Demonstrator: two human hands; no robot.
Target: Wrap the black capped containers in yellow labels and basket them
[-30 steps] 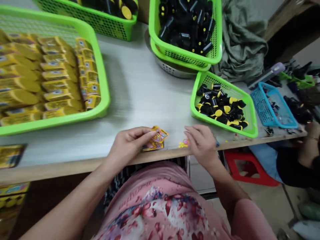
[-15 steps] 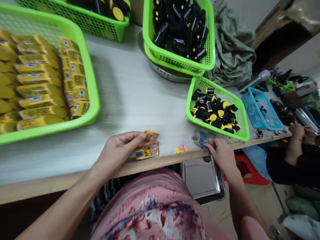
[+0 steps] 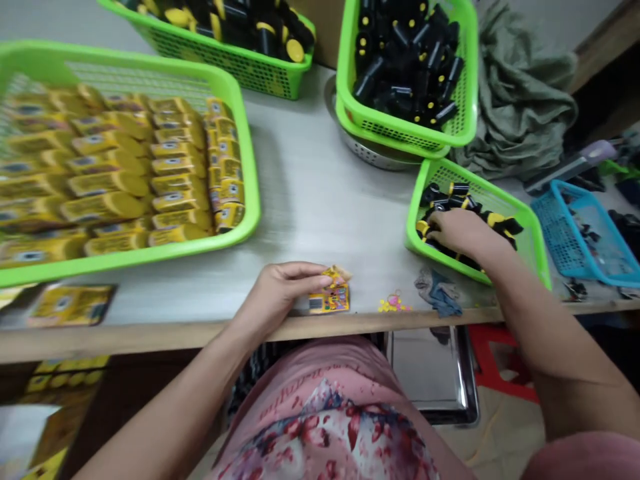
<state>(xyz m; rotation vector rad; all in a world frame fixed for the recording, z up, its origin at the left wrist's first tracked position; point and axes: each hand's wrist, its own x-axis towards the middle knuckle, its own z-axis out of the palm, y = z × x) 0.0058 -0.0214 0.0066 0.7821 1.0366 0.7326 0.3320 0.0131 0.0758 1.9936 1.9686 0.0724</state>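
Observation:
My left hand (image 3: 283, 297) rests at the table's front edge, its fingers pinching the top of a yellow printed card packet (image 3: 329, 298). My right hand (image 3: 463, 233) reaches into a small green plastic basket (image 3: 530, 243), lying over a heap of black cylindrical parts with yellow ends (image 3: 493, 223). The hand hides much of that heap, and I cannot tell whether its fingers hold a part.
A large green basket (image 3: 247, 173) of yellow packets lies left. Further baskets of black parts (image 3: 425, 137) (image 3: 240, 67) stand behind. A rag (image 3: 439, 291), a small pink-yellow trinket (image 3: 394, 304), a loose packet (image 3: 70, 305), and a blue basket (image 3: 583, 230) are nearby.
My right hand has moved off the rag at the table edge and into the small green basket. The rag stays on the table. My left hand remains on the packet, and the view has shifted.

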